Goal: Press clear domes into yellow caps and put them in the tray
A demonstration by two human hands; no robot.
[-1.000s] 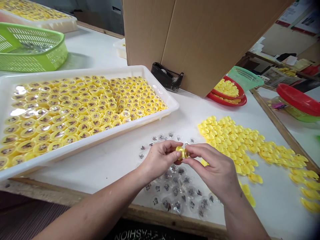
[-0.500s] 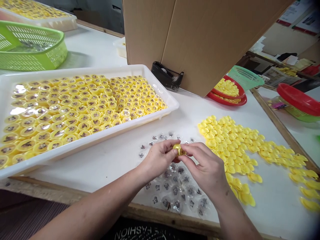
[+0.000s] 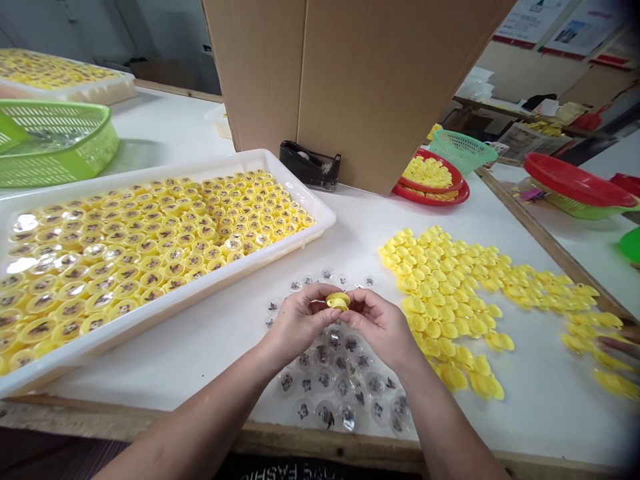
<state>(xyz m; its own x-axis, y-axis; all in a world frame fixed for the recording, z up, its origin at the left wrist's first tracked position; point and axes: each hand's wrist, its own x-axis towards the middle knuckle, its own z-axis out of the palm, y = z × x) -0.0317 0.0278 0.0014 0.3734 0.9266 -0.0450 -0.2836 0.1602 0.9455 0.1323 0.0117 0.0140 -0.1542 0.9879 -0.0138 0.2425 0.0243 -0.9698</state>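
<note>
A small round yellow plastic piece (image 3: 339, 301) is pinched between my two hands above the table. My left hand (image 3: 305, 320) grips it from the left with thumb and fingers. From the right, the closed fingertips of my right hand (image 3: 377, 323) hold the same piece. Beneath and around my hands lie several clear round discs (image 3: 343, 387) with small printed animal-like pictures. To the right of my right hand spreads a heap of loose yellow plastic pieces (image 3: 440, 293). A white tray (image 3: 320, 217) on the left is full of yellow round pieces with pictures under shiny clear tops.
A black tape dispenser (image 3: 310, 167) stands by a tall cardboard box (image 3: 350, 87). Green baskets (image 3: 95, 143) and red plates (image 3: 463, 193) sit farther back. At the right edge, a blurred dark shape (image 3: 620, 347) overlaps yellow pieces. A wooden strip (image 3: 535, 230) edges the table.
My view has shifted, so the scene sits further left. My hands have turned the yellow piece, its yellow rim now facing up. Both keep hold of it. The blurred shape has appeared at right.
</note>
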